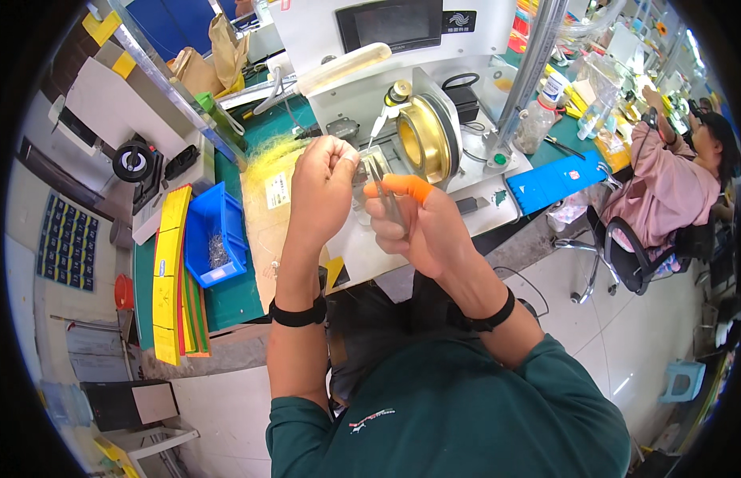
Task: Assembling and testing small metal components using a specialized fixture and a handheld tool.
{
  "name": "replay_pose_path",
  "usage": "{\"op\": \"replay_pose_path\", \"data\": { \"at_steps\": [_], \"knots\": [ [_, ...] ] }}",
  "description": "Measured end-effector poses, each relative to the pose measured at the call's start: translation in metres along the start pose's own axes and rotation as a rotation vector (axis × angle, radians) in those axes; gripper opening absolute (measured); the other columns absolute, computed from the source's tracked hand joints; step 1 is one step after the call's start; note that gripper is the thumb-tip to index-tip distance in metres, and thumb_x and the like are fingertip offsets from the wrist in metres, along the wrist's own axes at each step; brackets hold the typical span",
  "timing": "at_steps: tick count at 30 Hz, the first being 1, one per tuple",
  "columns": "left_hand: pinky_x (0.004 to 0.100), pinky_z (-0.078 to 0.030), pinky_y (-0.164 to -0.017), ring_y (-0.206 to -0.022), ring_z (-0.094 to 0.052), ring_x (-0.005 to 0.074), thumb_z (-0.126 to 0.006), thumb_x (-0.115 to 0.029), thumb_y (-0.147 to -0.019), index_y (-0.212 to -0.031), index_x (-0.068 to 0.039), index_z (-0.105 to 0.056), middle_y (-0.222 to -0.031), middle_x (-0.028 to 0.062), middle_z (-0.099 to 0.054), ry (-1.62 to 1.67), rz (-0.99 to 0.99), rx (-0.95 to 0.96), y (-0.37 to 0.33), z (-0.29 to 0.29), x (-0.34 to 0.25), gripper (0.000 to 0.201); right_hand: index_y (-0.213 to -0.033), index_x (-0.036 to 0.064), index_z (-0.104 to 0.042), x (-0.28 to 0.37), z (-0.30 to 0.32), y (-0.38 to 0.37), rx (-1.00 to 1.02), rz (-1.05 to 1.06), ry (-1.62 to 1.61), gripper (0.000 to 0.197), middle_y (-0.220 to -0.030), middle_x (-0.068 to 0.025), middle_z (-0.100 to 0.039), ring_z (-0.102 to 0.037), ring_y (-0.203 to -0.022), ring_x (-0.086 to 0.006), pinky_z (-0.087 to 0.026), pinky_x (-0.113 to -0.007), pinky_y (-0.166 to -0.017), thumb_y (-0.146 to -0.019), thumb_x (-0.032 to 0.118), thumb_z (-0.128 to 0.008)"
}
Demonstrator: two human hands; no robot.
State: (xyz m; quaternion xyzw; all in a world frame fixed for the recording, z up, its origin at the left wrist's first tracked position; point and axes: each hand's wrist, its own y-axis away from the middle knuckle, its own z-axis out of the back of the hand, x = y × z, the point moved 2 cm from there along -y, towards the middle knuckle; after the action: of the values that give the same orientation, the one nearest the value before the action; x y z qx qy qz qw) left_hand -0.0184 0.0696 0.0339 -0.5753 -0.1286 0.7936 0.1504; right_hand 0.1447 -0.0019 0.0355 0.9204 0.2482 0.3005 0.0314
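Observation:
My right hand (424,231) holds a pair of metal tweezers (392,205), tips pointing up and away from me. An orange cover sits on its index finger. Just to the left, my left hand (326,177) is closed with thumb and fingers pinched together; whatever lies between them is too small to make out. Both hands are raised in front of a white bench machine (330,99). Beyond the tweezers stands a gold-coloured spool (414,139) on the machine, with a small white nozzle-like part (378,126) beside it.
On the left, a blue bin (215,231) with small metal pieces stands beside yellow strips (173,271). Yellow fibres (279,151) lie near my left hand. To the right are a blue tray (549,183), a bottle (537,119) and a seated person in pink (665,179).

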Motion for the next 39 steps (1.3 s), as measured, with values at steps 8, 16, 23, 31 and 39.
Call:
{"op": "replay_pose_path", "data": {
  "at_steps": [8,16,23,31,39],
  "knots": [
    [0.0299,-0.045,-0.07,-0.076,-0.052,0.0134,-0.064,-0.006,-0.094,-0.089,0.001,-0.061,-0.086,0.0059,-0.057,0.08,0.004,-0.038,0.004,-0.003,0.001,0.008,-0.104,0.0057,-0.058,-0.006,0.012,-0.015,0.121,-0.026,-0.094,0.024,-0.061,0.0025,-0.045,-0.034,-0.041,-0.0087,-0.027,-0.026,-0.04,-0.109,0.025,-0.043],
    [0.0299,-0.044,-0.069,-0.074,-0.051,0.0131,-0.064,-0.005,-0.094,-0.089,0.001,-0.061,-0.085,0.0053,-0.056,0.064,0.005,-0.045,0.005,-0.002,-0.005,0.008,-0.101,0.0061,-0.058,-0.006,0.011,-0.02,0.096,-0.012,-0.109,0.024,-0.057,0.0053,-0.038,-0.028,-0.038,-0.0063,-0.023,-0.024,-0.036,-0.109,0.024,-0.044],
    [0.0297,-0.043,-0.068,-0.073,-0.05,0.0127,-0.063,-0.005,-0.094,-0.088,0.001,-0.061,-0.084,0.0049,-0.056,0.064,-0.002,-0.042,0.004,-0.002,-0.006,0.009,-0.101,0.0062,-0.058,-0.005,0.011,-0.024,0.081,-0.005,-0.108,0.023,-0.057,0.0053,-0.039,-0.028,-0.038,-0.0063,-0.024,-0.024,-0.037,-0.108,0.023,-0.044],
    [0.0303,-0.043,-0.068,-0.074,-0.05,0.0133,-0.064,-0.005,-0.094,-0.088,0.001,-0.06,-0.084,0.0054,-0.055,0.062,-0.011,-0.035,0.006,-0.002,-0.005,0.01,-0.102,0.0058,-0.058,-0.005,0.015,-0.026,0.083,-0.02,-0.144,0.022,-0.056,0.0052,-0.039,-0.029,-0.038,-0.0061,-0.024,-0.024,-0.037,-0.108,0.023,-0.044],
    [0.0307,-0.044,-0.071,-0.077,-0.052,0.0166,-0.064,-0.004,-0.094,-0.088,0.001,-0.059,-0.085,0.0075,-0.054,0.028,-0.059,-0.025,0.007,-0.002,-0.004,0.009,-0.101,0.0058,-0.058,-0.003,0.016,-0.028,0.066,-0.045,-0.185,0.024,-0.056,0.0056,-0.038,-0.028,-0.038,-0.0057,-0.024,-0.024,-0.037,-0.109,0.023,-0.043]
  ]
}}
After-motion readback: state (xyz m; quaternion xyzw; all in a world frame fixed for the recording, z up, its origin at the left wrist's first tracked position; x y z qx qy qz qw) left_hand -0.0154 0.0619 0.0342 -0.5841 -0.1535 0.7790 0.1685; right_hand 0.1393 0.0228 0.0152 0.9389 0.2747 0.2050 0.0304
